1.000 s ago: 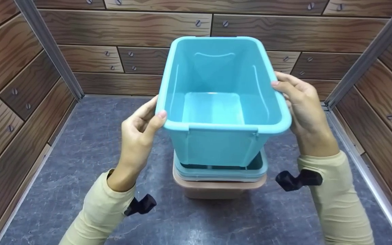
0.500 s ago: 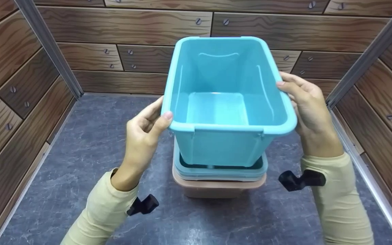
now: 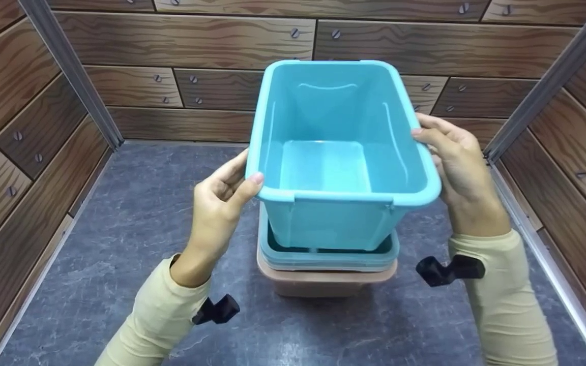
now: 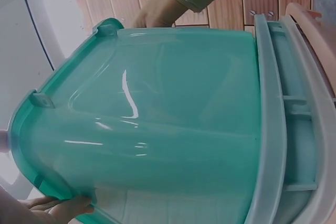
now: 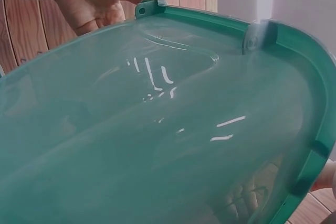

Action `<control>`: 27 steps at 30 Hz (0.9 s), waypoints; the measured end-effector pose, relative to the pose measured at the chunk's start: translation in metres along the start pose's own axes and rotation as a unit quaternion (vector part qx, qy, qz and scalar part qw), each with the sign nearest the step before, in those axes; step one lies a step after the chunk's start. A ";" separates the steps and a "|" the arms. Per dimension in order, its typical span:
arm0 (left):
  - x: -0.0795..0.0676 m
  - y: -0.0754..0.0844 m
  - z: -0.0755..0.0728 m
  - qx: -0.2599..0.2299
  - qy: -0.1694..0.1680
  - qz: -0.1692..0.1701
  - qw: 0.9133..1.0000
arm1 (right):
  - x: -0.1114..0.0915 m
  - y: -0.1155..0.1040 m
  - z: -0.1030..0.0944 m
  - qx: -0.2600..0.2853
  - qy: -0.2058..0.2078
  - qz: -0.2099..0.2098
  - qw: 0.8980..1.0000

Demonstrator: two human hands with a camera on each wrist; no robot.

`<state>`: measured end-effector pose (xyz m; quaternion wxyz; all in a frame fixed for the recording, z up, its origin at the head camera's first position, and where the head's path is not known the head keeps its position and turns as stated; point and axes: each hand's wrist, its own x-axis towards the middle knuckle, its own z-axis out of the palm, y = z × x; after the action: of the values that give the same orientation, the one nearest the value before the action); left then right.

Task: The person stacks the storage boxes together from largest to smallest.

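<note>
A bright turquoise plastic bin (image 3: 344, 221) is held up by both hands, its open top tilted toward the head camera and its inside bare. My left hand (image 3: 214, 216) grips the near left corner of its rim, thumb on top and fingers beneath. On the other side my right hand (image 3: 461, 162) pinches the right rim, thumb over the edge. Below the bin stands a stack: a blue bin (image 3: 272, 256) with its rim showing, nested in a pinkish bin (image 3: 318, 288). The turquoise bin's base overlaps the blue bin's opening. Its outer wall (image 4: 173, 103) fills the left wrist view.
The stack rests on a dark grey marbled surface (image 3: 135, 229). Wood-patterned panels (image 3: 196, 40) enclose the back and both sides, with metal posts (image 3: 77, 76) at the corners. Black wrist cameras (image 3: 216, 309) sit on the sleeves.
Over the last second the turquoise bin and both hands have moved slightly right; in the last half second they have dipped a little. The stack below stays in place.
</note>
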<state>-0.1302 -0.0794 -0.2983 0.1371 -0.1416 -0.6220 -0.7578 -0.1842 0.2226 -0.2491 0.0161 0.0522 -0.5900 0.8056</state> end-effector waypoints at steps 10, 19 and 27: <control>-0.001 -0.004 0.000 0.003 -0.003 -0.008 1.000 | 0.000 0.004 -0.002 -0.010 0.006 0.004 1.000; -0.001 -0.010 -0.001 0.016 -0.008 -0.012 1.000 | 0.002 0.010 -0.005 -0.016 0.008 0.011 1.000; -0.001 -0.013 -0.003 0.018 -0.010 -0.017 1.000 | 0.004 0.013 -0.007 -0.016 0.003 0.018 1.000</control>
<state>-0.1346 -0.0799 -0.3114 0.1212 -0.1360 -0.6393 -0.7471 -0.1901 0.2251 -0.2630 0.0040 0.0391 -0.6040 0.7960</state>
